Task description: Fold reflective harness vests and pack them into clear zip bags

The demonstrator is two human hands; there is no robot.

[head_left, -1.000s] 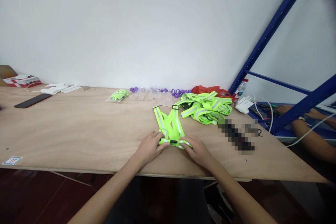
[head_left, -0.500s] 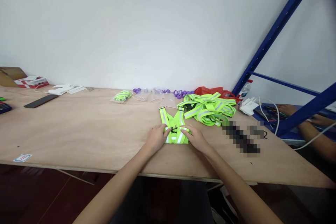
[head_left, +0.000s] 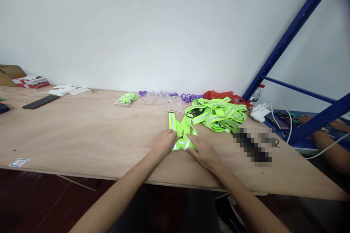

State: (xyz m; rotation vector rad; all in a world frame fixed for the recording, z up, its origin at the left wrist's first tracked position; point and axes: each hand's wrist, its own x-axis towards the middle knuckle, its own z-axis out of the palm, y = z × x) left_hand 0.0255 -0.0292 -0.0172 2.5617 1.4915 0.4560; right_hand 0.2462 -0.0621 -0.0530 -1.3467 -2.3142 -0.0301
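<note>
A neon-yellow reflective strap vest point(head_left: 181, 129), partly folded, lies flat on the wooden table near its front edge. On its left side my left hand point(head_left: 164, 142) has fingers closed on the strap, near a small black piece at the centre. My right hand point(head_left: 203, 151) rests at the lower right of the vest, fingers spread and touching the fabric. A heap of similar yellow straps point(head_left: 220, 113) lies behind my right hand. A bagged yellow bundle point(head_left: 128, 98) is at the back left of the vest.
Clear plastic bags point(head_left: 175, 105), purple rolls point(head_left: 188, 97) and a red bag point(head_left: 224, 95) line the back. A dark flat bar point(head_left: 41, 102) lies left. At right are a bottle point(head_left: 256, 95), white adapters point(head_left: 259, 112), a blue frame point(head_left: 290, 43) and another person's arm.
The lower part of the vest has bunched slightly and its straps have shifted. My left hand has moved inward; my right hand has slid down and its fingers have spread.
</note>
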